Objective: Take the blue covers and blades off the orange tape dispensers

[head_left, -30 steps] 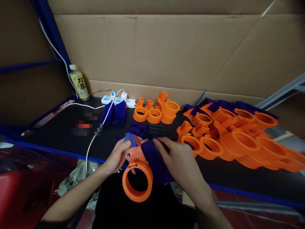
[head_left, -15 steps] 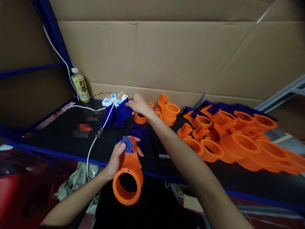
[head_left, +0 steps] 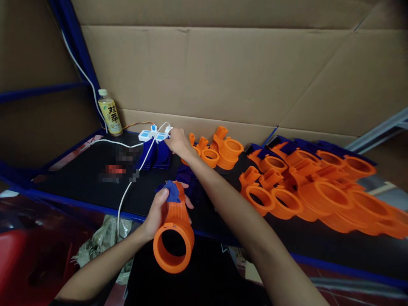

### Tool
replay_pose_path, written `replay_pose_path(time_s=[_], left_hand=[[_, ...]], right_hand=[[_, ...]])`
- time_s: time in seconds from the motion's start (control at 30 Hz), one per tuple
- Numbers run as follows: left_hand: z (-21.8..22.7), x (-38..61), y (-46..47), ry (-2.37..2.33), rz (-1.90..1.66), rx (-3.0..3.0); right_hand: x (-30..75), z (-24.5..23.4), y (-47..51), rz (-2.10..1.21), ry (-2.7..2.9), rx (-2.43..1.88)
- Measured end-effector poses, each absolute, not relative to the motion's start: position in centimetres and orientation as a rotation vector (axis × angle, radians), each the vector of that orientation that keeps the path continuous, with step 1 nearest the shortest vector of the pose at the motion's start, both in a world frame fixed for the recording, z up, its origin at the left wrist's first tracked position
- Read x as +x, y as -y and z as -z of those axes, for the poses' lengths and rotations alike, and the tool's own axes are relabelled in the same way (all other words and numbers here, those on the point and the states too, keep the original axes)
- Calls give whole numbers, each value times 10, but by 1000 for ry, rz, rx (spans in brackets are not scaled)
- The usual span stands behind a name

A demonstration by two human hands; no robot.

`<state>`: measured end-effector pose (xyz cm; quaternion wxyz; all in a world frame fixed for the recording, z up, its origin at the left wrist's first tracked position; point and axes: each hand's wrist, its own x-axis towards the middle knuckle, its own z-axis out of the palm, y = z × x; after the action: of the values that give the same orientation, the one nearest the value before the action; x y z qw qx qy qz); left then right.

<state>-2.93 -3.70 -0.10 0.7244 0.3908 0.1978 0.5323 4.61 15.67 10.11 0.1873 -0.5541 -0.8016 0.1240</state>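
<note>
My left hand (head_left: pixel 159 212) is closed around the neck of an orange plastic ring-shaped holder (head_left: pixel 189 238), whose open ring faces me. The thumb presses on a blue piece (head_left: pixel 173 192) lying over the holder's upper end. Farther back, my right hand (head_left: pixel 179 143) is at the rear edge of a stack of thin blue pieces (head_left: pixel 162 155). Its fingers are curled, and the fingertips are mostly hidden, so what they pinch does not show. A second blue stack (head_left: pixel 146 156) stands just left of it.
Several orange holders (head_left: pixel 331 193) crowd the right side, some with blue pieces attached. More orange holders (head_left: pixel 230 151) stand behind my right forearm. A white power strip (head_left: pixel 145 135), a white cable (head_left: pixel 123 197) and a drink bottle (head_left: pixel 110 114) are at the left.
The blue piece that slanted up at my right hand now lies lower, level with its stack. My right hand has shifted slightly. My left hand keeps hold of the orange holder.
</note>
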Motion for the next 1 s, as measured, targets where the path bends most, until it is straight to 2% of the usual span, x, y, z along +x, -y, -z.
replay_pose_path(time_s=[0.2, 0.4, 0.57, 0.77, 1.0], left_hand=[[-4, -28, 31, -486, -1238, 784], [-11, -26, 29, -463, -1202, 661], [-6, -22, 27, -485, -1174, 565], [0, -22, 26, -585, -1169, 605], [-8, -15, 31, -579, -1180, 727]], right_hand=[[66, -120, -128, -251, 2220, -1505], [113, -130, -40, -242, 2433, -892], [139, -106, 12, 165, 2616, -770], [146, -70, 22, 694, 2496, -688], [155, -36, 13, 660, 2410, -635]])
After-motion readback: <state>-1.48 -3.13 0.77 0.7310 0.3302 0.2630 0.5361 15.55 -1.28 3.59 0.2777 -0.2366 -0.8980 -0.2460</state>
